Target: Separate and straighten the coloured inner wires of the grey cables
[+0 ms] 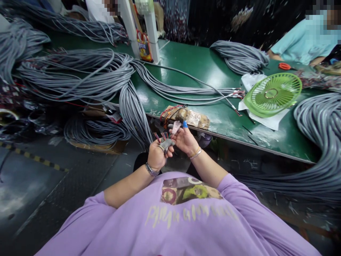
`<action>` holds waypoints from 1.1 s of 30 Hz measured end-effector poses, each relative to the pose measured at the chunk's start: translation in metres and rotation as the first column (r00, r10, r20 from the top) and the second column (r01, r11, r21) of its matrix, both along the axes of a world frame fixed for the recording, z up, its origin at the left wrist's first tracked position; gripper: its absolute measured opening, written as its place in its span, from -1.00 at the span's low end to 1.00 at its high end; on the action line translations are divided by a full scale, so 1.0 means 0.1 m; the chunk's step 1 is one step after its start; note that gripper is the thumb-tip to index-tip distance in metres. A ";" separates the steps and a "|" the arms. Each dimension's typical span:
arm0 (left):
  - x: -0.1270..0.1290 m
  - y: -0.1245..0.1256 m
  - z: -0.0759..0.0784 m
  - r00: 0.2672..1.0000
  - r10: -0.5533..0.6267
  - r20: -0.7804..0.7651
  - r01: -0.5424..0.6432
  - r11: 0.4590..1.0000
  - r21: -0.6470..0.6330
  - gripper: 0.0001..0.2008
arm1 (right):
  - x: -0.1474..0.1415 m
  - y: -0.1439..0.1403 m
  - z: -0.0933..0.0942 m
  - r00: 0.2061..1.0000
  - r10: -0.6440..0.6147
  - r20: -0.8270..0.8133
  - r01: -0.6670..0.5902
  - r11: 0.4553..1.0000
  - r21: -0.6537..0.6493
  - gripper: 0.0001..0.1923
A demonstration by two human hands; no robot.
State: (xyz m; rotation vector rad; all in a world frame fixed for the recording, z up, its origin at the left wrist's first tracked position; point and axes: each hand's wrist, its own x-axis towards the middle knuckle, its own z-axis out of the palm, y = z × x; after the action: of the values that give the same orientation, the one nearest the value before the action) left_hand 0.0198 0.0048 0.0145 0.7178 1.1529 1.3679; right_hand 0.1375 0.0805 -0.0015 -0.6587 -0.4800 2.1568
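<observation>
Wire ends (165,135) at the left hand (157,155) seem too small to count; the right edge cuts a grey coil (325,121).

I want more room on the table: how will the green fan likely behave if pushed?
The fan is probably light for its size, since its ribs look like thin plastic. It may drag the white paper showing around its lower edge. Those slim ribs might flex if pressed hard. Its base is hidden, so tipping is hard to judge.
</observation>
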 end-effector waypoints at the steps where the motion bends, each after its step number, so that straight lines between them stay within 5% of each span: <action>1: -0.01 -0.01 0.02 0.999 -0.026 0.032 0.026 1.000 -0.011 -0.75 | 0.01 0.00 0.01 1.000 0.004 0.008 -0.004 1.000 0.010 -0.44; 7: -0.07 -0.04 0.08 0.983 -0.078 0.164 0.084 0.996 -0.031 -0.74 | 0.04 -0.05 0.02 0.999 0.017 0.045 -0.018 1.000 0.017 -0.43; 15: -0.06 0.00 -0.10 0.972 -0.196 0.128 0.203 0.978 -0.048 -0.63 | 0.22 -0.07 -0.06 0.992 -0.023 0.121 0.021 1.000 0.014 -0.56; 20: -0.07 0.00 -0.18 0.981 -0.177 0.078 0.180 0.983 -0.035 -0.64 | 0.43 -0.15 -0.11 0.954 -0.138 0.266 0.093 0.980 0.175 -0.68; 24: -0.05 -0.04 -0.22 0.985 -0.173 -0.005 0.172 0.982 -0.077 -0.66 | 0.42 -0.34 -0.07 0.904 -0.181 0.387 0.042 0.939 0.341 -0.72; 28: -0.01 -0.10 -0.27 0.965 -0.195 -0.174 0.191 0.981 -0.039 -0.68 | 0.27 -0.55 0.03 0.851 -0.204 0.484 -0.106 0.836 0.538 -0.74; 33: -0.01 -0.18 -0.31 0.911 -0.246 -0.331 0.274 0.961 0.040 -0.58 | 0.19 -0.67 0.06 0.728 -0.331 0.600 -0.178 0.755 0.632 -0.81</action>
State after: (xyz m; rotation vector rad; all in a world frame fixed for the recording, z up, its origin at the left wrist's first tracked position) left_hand 0.0188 -0.0129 -0.0168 1.1496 1.2057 1.1032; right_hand 0.1569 0.0130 0.0042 -1.0215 -1.5067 1.4039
